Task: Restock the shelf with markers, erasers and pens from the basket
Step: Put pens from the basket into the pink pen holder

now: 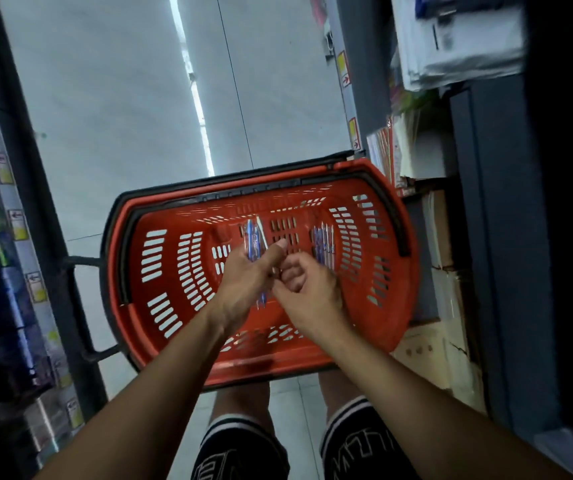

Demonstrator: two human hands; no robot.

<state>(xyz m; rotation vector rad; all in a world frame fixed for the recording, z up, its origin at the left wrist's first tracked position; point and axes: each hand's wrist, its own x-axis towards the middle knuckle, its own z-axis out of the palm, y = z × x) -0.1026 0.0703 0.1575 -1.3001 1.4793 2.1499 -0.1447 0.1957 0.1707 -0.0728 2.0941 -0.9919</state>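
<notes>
A shop aisle — price-tagged shelves (14, 216), red shopping basket (395, 216).

One head-worn wide-angle camera looks steeply down and forward along a shop aisle, close above a red basket (395, 216) on the floor (105, 98), shelves (485, 202) on both sides.

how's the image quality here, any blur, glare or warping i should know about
Head view: strong wide-angle warping bends the shelf uprights and the red basket rim; a bright strip of glare runs down the pale floor; the shelves at both edges are dark and smeared; the left hand gripping blue pens and the right hand are slightly soft.
</notes>
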